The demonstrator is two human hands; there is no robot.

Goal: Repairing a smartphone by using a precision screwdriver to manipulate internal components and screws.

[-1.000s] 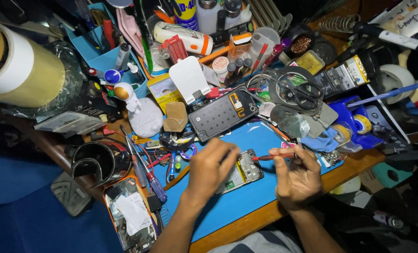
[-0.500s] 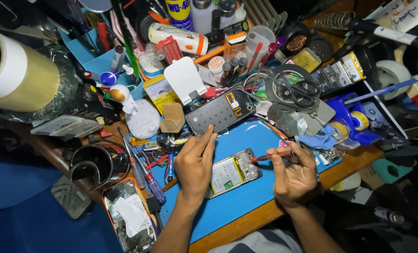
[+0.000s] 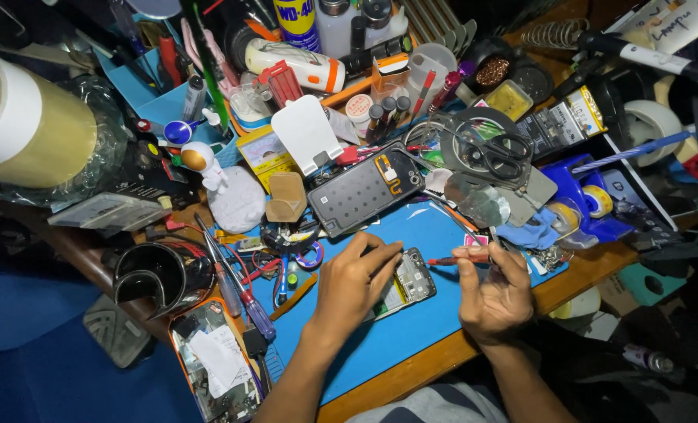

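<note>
Left hand [image 3: 354, 280] flat on an opened smartphone [image 3: 408, 285] lying on the blue mat [image 3: 411, 333] near the table's front edge; right hand [image 3: 492, 294] pinching a red-handled screwdriver [image 3: 454, 259] just beside it.

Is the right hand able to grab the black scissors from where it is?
Probably yes: the scissors lie on top of the clutter, uncovered, just beyond the right hand. But its fingers already hold a red screwdriver.

Opened phone [image 3: 408, 285] half under left hand [image 3: 354, 281]
</note>
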